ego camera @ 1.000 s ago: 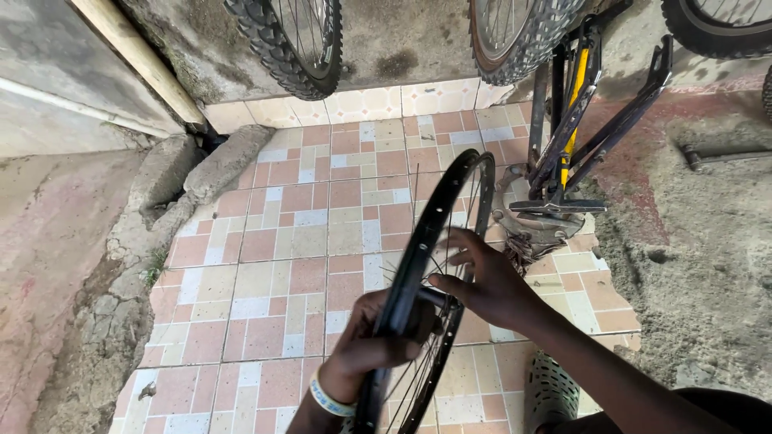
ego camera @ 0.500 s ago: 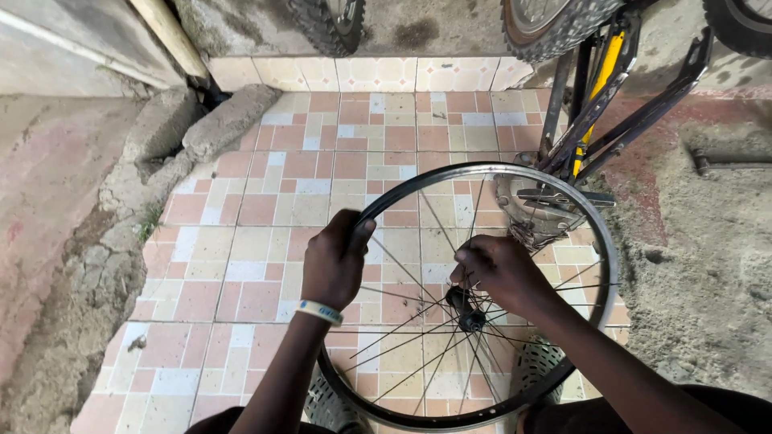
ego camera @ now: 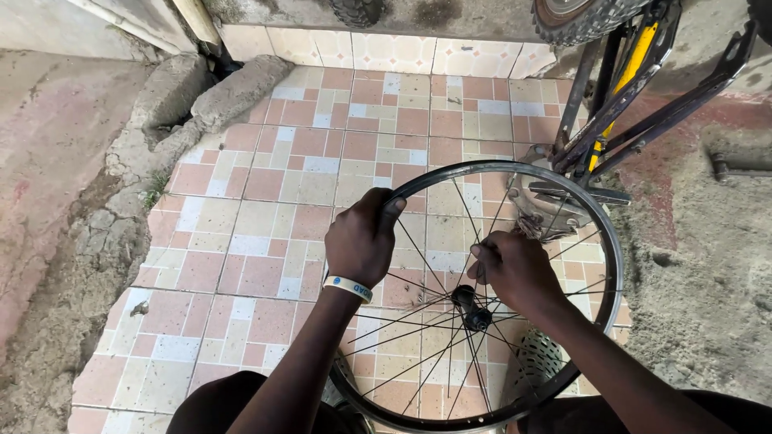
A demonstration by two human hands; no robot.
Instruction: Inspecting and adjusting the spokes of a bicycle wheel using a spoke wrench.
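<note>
A bare black bicycle wheel rim (ego camera: 515, 167) with thin spokes lies nearly flat in front of me, its hub (ego camera: 473, 309) near the middle. My left hand (ego camera: 362, 239) grips the rim at its left side; a pale wristband sits on that wrist. Just above the hub, my right hand (ego camera: 515, 269) is closed over the spokes, fingers curled. What the right fingers pinch is hidden.
A tiled floor (ego camera: 273, 185) of pink and cream squares lies below. A bicycle frame (ego camera: 635, 104) with a yellow tube and pedals stands at the right. Broken concrete blocks (ego camera: 201, 96) and rough ground are at the left. A knobby tyre (ego camera: 579, 16) shows at the top.
The wheel has turned from edge-on to nearly flat and face-up. My left hand moved up along the rim; my right hand stays by the hub.
</note>
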